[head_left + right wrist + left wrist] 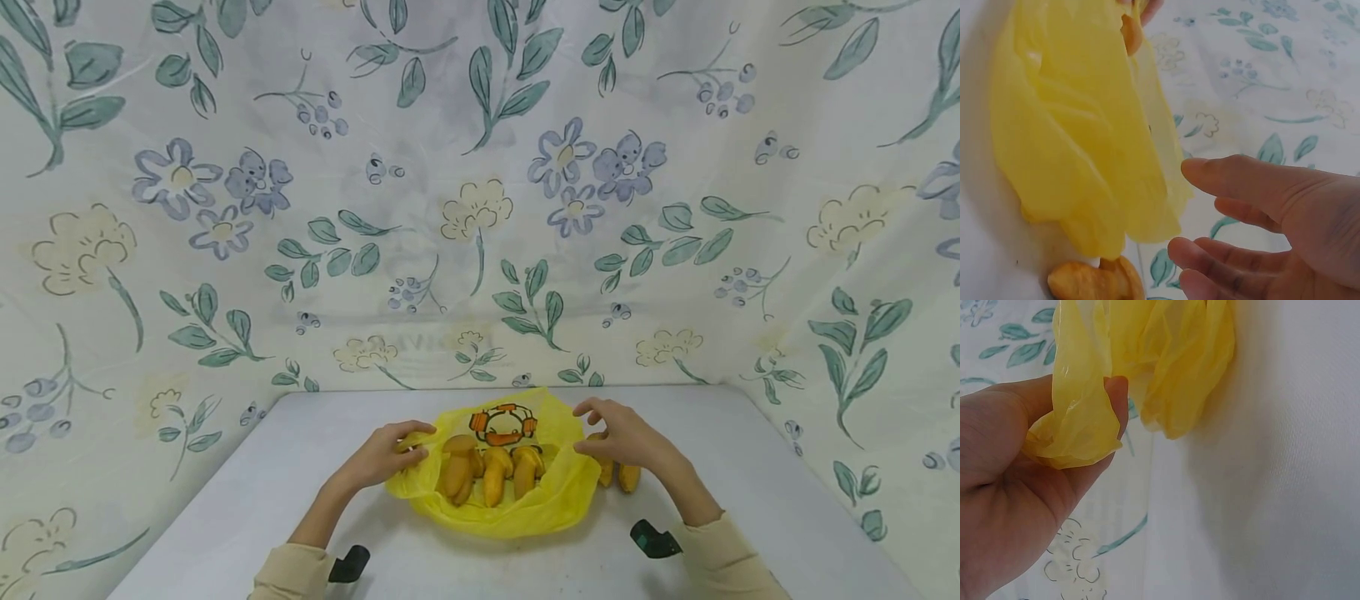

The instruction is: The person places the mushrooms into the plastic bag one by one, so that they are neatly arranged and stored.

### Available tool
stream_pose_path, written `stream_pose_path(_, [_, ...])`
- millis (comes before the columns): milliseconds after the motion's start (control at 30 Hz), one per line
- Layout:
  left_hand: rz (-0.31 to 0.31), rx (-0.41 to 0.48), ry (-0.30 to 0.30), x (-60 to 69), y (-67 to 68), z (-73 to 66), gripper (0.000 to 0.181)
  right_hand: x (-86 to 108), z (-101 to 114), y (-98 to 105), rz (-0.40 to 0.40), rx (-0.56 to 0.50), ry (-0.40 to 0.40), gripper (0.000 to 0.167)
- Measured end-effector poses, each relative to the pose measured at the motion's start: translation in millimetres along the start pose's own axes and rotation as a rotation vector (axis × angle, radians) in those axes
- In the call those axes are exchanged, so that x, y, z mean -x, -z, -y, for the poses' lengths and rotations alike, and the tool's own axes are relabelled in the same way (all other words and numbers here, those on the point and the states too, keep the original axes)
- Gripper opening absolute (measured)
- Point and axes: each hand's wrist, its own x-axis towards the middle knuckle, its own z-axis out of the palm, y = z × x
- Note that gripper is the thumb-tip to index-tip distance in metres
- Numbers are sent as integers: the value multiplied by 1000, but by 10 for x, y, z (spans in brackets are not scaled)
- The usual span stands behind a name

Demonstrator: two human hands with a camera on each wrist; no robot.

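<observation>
A thin yellow plastic bag (pixel 525 518) with an orange-and-black print lies spread with its mouth wide. Several yellow-brown mushrooms (pixel 493 479) with thick stems and rounded caps lie in it. My left hand (pixel 375 454) holds the bag's left rim, and in the left wrist view a fold of yellow plastic (pixel 1079 425) sits between thumb and fingers. Beside the right rim is my right hand (pixel 622 433), fingers spread and slightly bent; the right wrist view shows it holding nothing. Below and behind it more mushrooms (pixel 628 477) lie outside the bag, partly hidden by the hand.
All this is on a white table (pixel 247 500) whose far edge meets a hanging floral cloth (pixel 420 250). Black devices (pixel 654 539) stick out by both wrists, near the beige sleeves (pixel 723 554).
</observation>
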Motion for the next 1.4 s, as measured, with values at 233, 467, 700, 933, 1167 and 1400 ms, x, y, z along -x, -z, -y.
stream_pose_path(233, [-14, -17, 13, -16, -1, -2, 34, 15, -115, 44, 6, 60, -5, 48])
stream_pose_path(467, [-11, -1, -5, -19, 3, 4, 32, 63, -186, 64, 17, 67, -24, 48])
stream_pose_path(700, [-10, -1, 14, -19, 5, -8, 32, 101, -269, 98, 36, 87, -73, 54])
stream_pose_path(933, [-13, -1, 25, -13, -8, 0, 33, 126, -344, 140, 41, 92, -99, 63])
stream_pose_path(1167, [-16, -2, 32, -18, -19, 14, 33, 145, -399, 195, 76, 67, -180, 64])
stream_pose_path(1400, [-14, 3, 35, -16, -17, 16, 33, 152, -441, 216, 90, 81, -218, 68])
